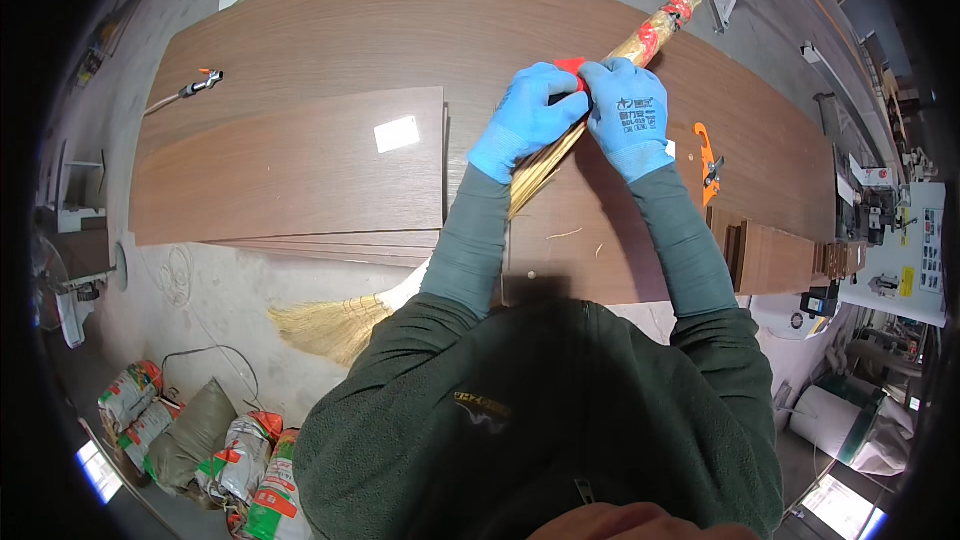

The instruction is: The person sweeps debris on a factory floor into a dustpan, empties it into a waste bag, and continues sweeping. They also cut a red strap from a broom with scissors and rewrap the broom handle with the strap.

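Observation:
A long bundle of straw stalks [545, 172] slants across the brown board in front of me. Its far part is a wrapped shaft [638, 46] with red bands near the tip. My left hand [530, 112], in a blue glove, is closed around the bundle from the left. On the other side my right hand [627, 110], gloved alike, grips it with bent fingers. Between the two hands a bit of red strip [571, 67] shows; the fingers hide most of it. Loose stalk ends fan out below my left hand.
An orange hand tool [708, 165] lies right of my right forearm. Stacked brown panels [300, 160] are at left, with a hose valve [205, 83] beyond. On the floor are a straw broom [330, 327] and several filled sacks [240, 455]. More boards [775, 255] stand at right.

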{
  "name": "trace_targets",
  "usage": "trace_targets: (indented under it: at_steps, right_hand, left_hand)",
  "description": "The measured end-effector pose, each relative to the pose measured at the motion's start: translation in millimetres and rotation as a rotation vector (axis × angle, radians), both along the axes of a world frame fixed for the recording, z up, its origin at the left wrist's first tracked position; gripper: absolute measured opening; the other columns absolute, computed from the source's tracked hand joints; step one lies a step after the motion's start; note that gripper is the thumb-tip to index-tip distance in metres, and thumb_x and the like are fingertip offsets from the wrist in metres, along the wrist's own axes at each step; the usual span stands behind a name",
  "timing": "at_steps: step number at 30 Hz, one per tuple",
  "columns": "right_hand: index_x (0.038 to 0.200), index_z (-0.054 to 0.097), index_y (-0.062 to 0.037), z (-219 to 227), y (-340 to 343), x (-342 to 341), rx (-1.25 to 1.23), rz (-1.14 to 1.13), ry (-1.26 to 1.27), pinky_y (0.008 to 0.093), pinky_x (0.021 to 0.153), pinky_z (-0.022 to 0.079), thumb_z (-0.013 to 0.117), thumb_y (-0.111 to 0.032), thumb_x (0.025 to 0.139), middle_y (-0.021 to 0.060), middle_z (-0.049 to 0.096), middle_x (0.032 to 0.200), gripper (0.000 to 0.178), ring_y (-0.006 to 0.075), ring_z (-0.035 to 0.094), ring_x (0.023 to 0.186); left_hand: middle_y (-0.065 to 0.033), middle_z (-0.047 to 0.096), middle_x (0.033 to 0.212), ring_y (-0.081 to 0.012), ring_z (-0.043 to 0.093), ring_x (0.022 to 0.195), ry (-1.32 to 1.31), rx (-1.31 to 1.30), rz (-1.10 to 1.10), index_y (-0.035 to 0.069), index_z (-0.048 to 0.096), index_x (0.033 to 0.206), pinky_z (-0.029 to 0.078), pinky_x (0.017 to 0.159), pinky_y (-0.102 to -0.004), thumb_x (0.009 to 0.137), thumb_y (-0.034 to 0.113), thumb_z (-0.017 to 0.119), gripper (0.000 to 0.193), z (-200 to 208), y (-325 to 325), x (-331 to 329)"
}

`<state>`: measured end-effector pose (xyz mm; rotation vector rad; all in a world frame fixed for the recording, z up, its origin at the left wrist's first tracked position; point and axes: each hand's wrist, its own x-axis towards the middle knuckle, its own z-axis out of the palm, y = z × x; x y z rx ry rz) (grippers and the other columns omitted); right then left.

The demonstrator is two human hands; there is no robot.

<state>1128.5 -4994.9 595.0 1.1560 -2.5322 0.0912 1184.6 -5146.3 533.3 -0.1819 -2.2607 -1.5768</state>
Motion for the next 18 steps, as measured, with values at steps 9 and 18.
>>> trace_targets:
  at_steps: [9,18]
  right_hand:
    - [0.095,0.070,-0.0064,14.4,20.4,5.2,-0.216,0.216,0.004,0.0482,0.102,0.046,0.073,-0.011,0.074,0.0126,0.064,0.125,0.022,0.0345,0.060,0.116]
    - [0.107,0.065,-0.0086,10.0,3.6,-5.4,0.072,0.066,0.112,0.0412,0.084,0.054,0.073,-0.005,0.072,0.0087,0.070,0.102,0.036,0.0293,0.068,0.088]
  left_hand:
    - [-0.0119,0.069,0.115,-0.0188,0.066,0.105,-0.232,0.379,-0.009,-0.004,0.068,0.122,0.052,0.096,-0.0327,0.093,0.019,0.071,0.037,0.7,-4.8,4.1]
    - [-0.0120,0.065,0.103,-0.0206,0.064,0.101,-0.115,0.178,-0.061,-0.002,0.073,0.112,0.051,0.092,-0.0356,0.093,0.021,0.069,0.030,-1.3,-9.0,1.2]
